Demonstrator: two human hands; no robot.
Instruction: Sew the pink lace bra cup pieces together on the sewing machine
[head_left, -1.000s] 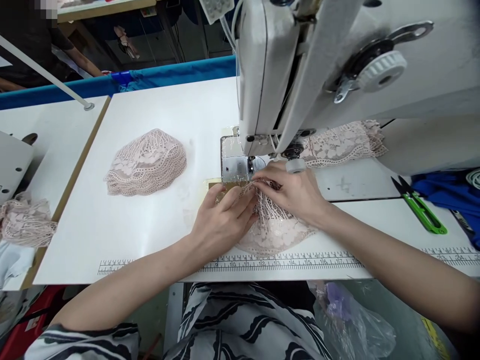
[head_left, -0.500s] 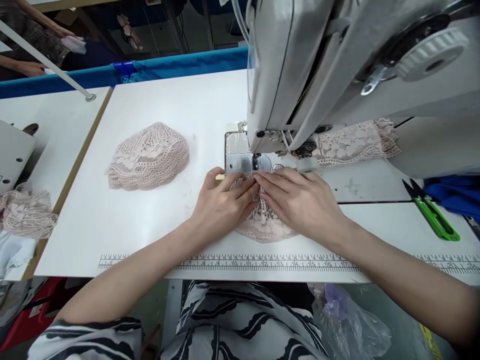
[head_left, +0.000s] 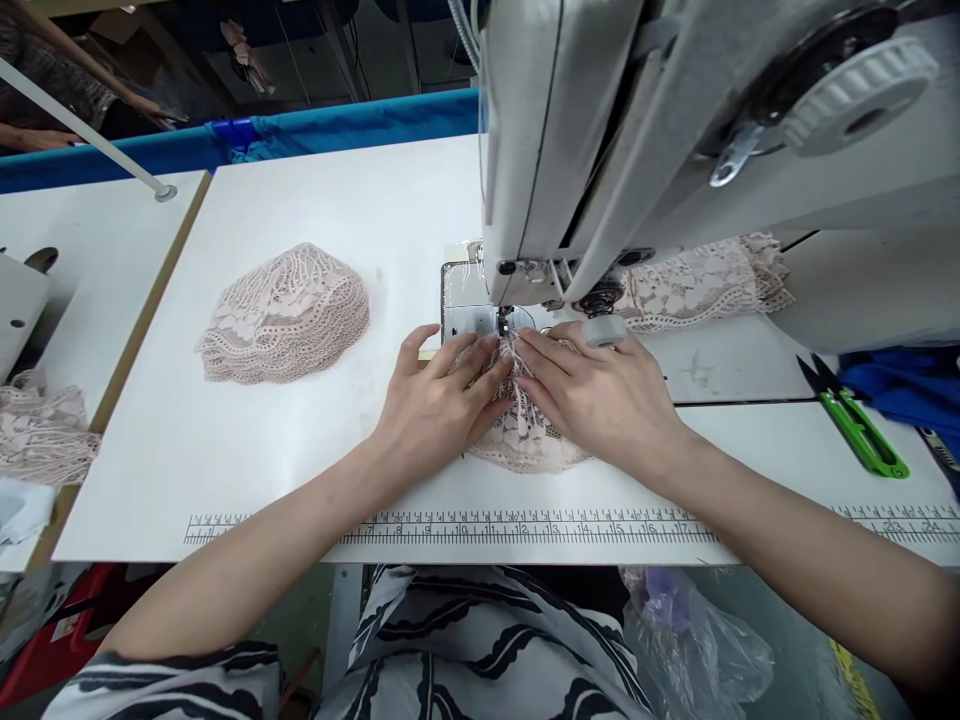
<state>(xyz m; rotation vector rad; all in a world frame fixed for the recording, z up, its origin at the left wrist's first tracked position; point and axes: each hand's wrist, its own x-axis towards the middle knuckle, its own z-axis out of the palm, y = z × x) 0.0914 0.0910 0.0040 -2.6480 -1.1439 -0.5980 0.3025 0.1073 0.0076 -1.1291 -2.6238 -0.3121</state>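
Hands (head_left: 439,405) (head_left: 607,400) spread palm-down, fingers on gathered lace (head_left: 529,450); table-edge ruler (head_left: 525,529) reads 12, 13.

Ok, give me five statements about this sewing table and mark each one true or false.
1. The left hand and right hand both touch a lace piece. True.
2. A lace stack lies left of the sewing machine. True.
3. The right hand holds the green snips. False: the green snips lie on the table, apart from both hands.
4. The lace stack covers the printed ruler. False: it lies beyond the printed ruler.
5. A blue cloth lies near the green snips. True.
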